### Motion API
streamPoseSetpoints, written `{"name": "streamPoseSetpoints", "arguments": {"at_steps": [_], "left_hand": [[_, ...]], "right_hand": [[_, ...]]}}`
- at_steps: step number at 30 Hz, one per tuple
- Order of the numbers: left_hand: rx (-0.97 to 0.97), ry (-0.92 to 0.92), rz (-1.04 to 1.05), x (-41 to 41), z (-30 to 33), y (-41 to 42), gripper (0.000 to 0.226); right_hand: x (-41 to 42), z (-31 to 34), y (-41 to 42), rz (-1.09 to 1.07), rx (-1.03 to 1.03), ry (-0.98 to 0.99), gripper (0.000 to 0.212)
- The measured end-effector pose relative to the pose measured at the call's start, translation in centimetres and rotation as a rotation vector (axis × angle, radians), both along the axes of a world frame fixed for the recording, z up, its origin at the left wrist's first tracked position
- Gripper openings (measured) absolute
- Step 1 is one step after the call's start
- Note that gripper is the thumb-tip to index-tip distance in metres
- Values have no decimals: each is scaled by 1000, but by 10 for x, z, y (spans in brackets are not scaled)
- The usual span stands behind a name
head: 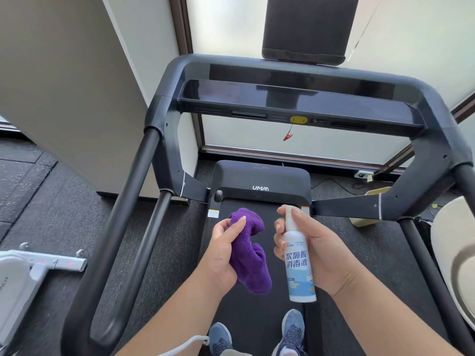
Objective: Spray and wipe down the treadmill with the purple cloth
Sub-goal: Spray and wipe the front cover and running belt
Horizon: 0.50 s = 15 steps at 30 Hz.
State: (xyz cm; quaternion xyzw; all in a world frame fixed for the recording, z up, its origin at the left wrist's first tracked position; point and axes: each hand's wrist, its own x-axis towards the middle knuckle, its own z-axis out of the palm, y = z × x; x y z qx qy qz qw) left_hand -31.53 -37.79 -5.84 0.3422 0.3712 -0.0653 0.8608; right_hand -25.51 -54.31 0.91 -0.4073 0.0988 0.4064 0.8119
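Observation:
I stand on a black treadmill (259,181), its console bar (295,104) ahead and handrails on both sides. My left hand (222,249) grips a bunched purple cloth (250,255) above the belt. My right hand (318,249) holds a white spray bottle (299,263) with blue lettering upright, its index finger resting on the nozzle top. The two hands are close together at waist height, the bottle just right of the cloth.
A dark tablet-like screen (308,29) stands above the console. A red safety clip (288,136) hangs from a yellow key. White exercise equipment (23,278) sits on the floor at left, a pale round object (455,253) at right. My blue shoes (293,330) are on the belt.

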Motion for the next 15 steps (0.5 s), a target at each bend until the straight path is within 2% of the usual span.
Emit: {"name": "streamPoseSetpoints", "arguments": {"at_steps": [6,12,15], "left_hand": [[24,24,21,-4,-4,2,50],[50,67,43,-4,-9,-1,40],[84,88,88,-2,-17,-1,44]], "right_hand": [[1,-9,-4,-87,-136,-9,13],[11,-23,-16,-182,-65,71,10],[28,-34,-22,-194,-179,116,16]]}}
